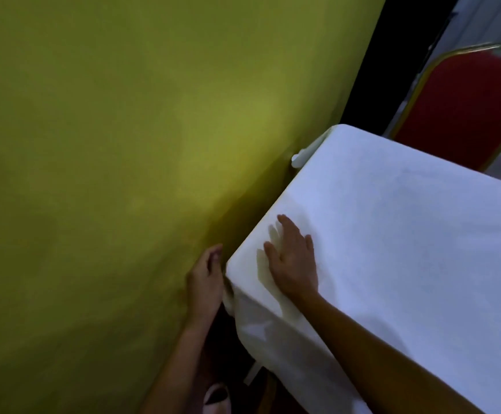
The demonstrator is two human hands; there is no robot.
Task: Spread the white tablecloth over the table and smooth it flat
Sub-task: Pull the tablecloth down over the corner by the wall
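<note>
1. Right hand (294, 264): released, fingers straight and slightly spread, palm flat on top of the white tablecloth (392, 234), holding nothing.
2. Left hand (205, 279): just left of the right hand, off the top, down beside the cloth's corner. Thumb up, fingers touching or behind the hanging edge. Cannot tell if it pinches the cloth.
3. Tablecloth: spread over the table, which it hides. Under the right hand and running away from it to the right and far side, mostly flat. Just below the right wrist it drops over the near edge in soft folds.
4. Yellow-green wall (123, 144): directly left of the left hand, with a narrow dark gap between wall and cloth.
5. Small white bunched bit (303, 155) at the cloth's far-left corner, beyond both hands; too blurred to name.
6. Red chair with gold frame (467, 109): well beyond the hands, past the cloth's far edge.
7. Foot (216, 395): below the left forearm, near the bottom edge, blurred.
</note>
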